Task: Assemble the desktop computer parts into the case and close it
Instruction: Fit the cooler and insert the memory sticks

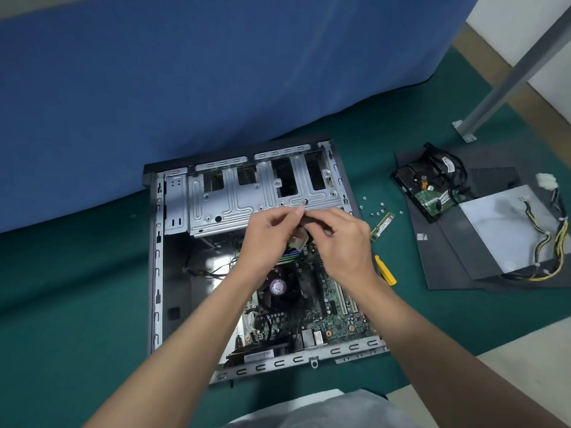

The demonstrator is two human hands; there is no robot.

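The open computer case (156,273) lies flat on the green floor, with the motherboard (336,322) and its CPU fan (279,287) inside. Both my hands meet above the case, just below the metal drive cage (234,199). My left hand (265,239) and my right hand (343,242) together pinch a cable with a white connector (299,242). A dark part of that cable shows between my fingertips. What lies under my hands is hidden.
A RAM stick (383,227), several loose screws (378,210) and a yellow screwdriver (385,270) lie right of the case. Further right on a dark panel (445,273) sit a hard drive (429,189) and the power supply (506,230) with its cables. A blue cloth (185,88) hangs behind.
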